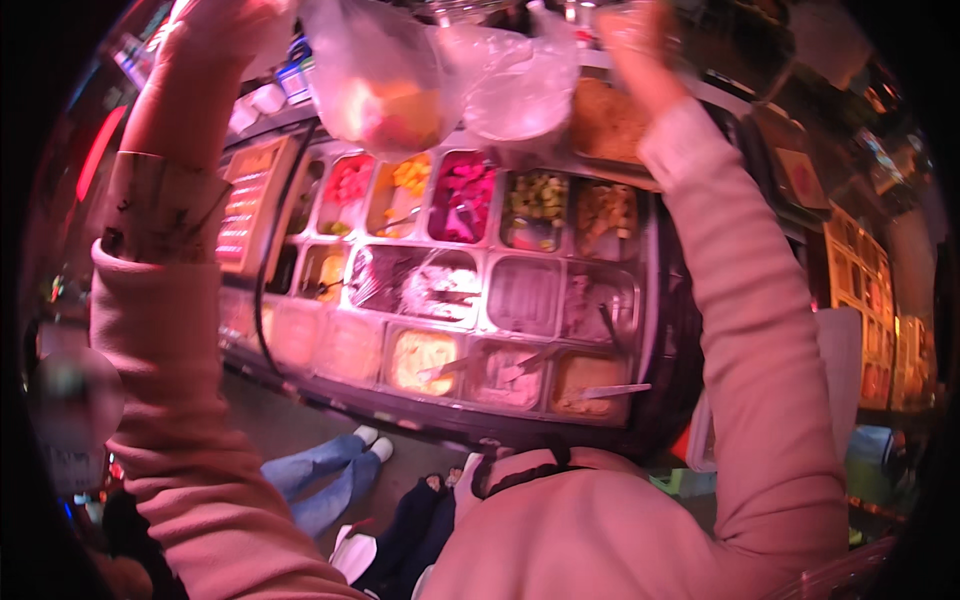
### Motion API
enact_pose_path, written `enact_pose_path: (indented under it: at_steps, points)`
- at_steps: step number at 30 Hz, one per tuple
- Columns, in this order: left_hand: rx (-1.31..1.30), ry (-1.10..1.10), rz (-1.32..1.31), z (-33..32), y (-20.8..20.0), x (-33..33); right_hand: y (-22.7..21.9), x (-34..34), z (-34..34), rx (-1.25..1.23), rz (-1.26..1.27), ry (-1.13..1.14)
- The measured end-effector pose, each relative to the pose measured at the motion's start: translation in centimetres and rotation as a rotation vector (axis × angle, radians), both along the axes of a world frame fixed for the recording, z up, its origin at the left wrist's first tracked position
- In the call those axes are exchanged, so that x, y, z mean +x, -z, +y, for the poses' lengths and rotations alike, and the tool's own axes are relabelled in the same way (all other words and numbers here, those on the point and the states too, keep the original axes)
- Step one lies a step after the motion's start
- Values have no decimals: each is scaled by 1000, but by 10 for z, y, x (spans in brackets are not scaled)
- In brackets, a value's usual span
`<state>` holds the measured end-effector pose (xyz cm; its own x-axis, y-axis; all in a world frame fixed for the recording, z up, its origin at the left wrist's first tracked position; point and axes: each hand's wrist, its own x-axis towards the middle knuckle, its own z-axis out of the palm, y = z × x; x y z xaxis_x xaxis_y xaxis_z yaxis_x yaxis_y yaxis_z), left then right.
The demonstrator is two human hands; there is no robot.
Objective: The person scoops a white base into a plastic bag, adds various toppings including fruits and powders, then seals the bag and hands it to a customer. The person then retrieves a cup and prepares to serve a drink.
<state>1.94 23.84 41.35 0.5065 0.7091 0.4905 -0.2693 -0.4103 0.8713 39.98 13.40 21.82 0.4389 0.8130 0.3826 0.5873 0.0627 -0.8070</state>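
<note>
Two translucent plastic bags hang over the back of a food counter. The left plastic bag (370, 85) has something yellow and reddish in its bottom; the right plastic bag (520, 95) shows a round, pale shape inside. My left hand (225, 35) is raised at the top left, beside the left bag, its fingers cut off by the picture's edge. My right hand (640, 40) is raised to the right of the right bag, smeared by motion. Whether either hand grips a bag is hidden from me. Both forearms are in pink sleeves, the left one pushed up.
Below the bags are rows of metal food pans, with magenta shreds (465, 195), green chopped pieces (535, 205), yellow pieces (410, 175) and a creamy spread (425, 360). Spoon handles stick out of several pans. An orange-brown tray (605, 120) sits behind. People's legs (320, 470) show at lower left.
</note>
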Motion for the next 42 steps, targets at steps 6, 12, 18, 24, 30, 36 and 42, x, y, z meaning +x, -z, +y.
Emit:
enact_pose_path:
  at_steps: [6,12,18,24,30,36,42]
  points:
    - [-41,76,-16,-4,14,-19,-17,-112,-30,-163,188,-347]
    - [-92,-41,8,-71,9,-119,-23,-222,9,-170,363,-618]
    - [-194,61,-87,-143,69,-177,-39,-264,-44,-121,593,-684]
    - [-519,-320,124,-277,162,-244,-25,-418,-117,-253,735,-892]
    - [-725,-420,-493,-343,221,-285,17,-537,-200,239,399,-988]
    - [-525,-464,-677,-372,208,-327,-8,-569,-255,370,-277,-955]
    - [-609,-699,-371,-366,228,-394,-21,-569,-257,-163,874,-1284]
